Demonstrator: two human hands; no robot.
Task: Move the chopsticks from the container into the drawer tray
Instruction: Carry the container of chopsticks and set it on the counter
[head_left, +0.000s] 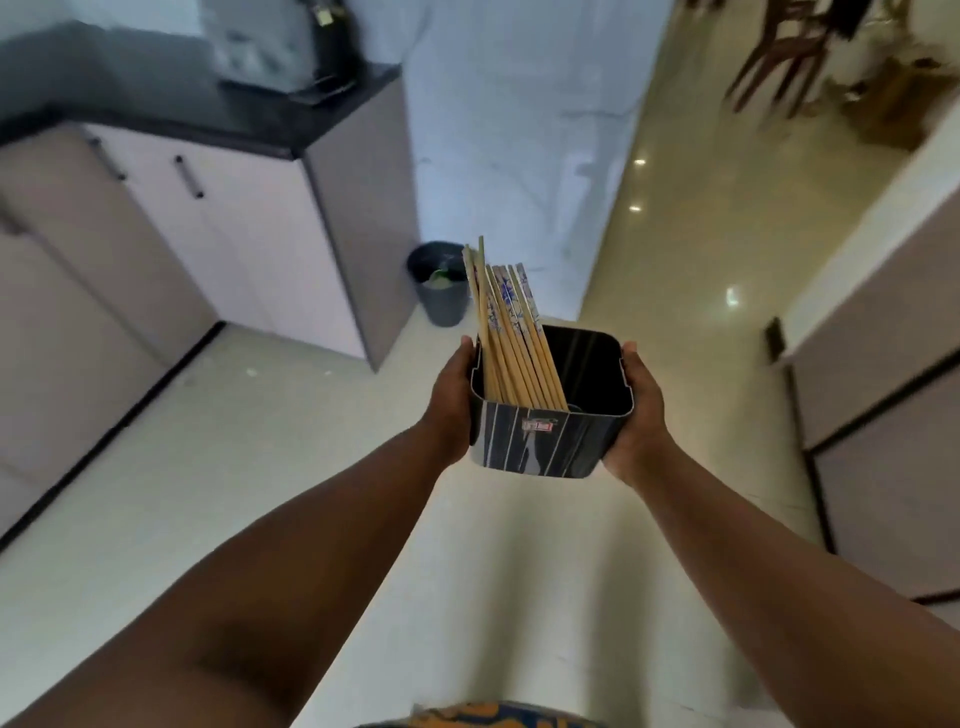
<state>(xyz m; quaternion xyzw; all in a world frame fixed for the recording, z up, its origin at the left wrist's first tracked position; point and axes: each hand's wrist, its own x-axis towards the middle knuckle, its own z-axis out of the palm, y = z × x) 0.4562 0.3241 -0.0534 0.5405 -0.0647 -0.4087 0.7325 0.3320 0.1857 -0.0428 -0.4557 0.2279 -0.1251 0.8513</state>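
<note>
I see the container (540, 441), a dark square tub with pale stripes and a small label on its near wall, held in the air above the floor (260, 467). Inside it the chopsticks (511, 332) stand together at the left side and lean away from me; the right half of the tub holds nothing I can see. I count about eight or nine sticks, but they overlap and I cannot be sure. Some have blue and white patterned tops, the others are plain wood.

There are two hands. The left hand (451, 405) presses flat on the left wall, thumb tip at the rim. The right hand (640, 415) cups the right wall and the lower corner, thumb also at the rim. Both are closed on the tub, and both arms are stretched forward, nearly straight.

At the left is a counter (291, 122) with a black top and pale cabinet doors. One dark bin (441, 296) stands on the floor beside its end, behind the chopsticks, with something pale inside.
</note>
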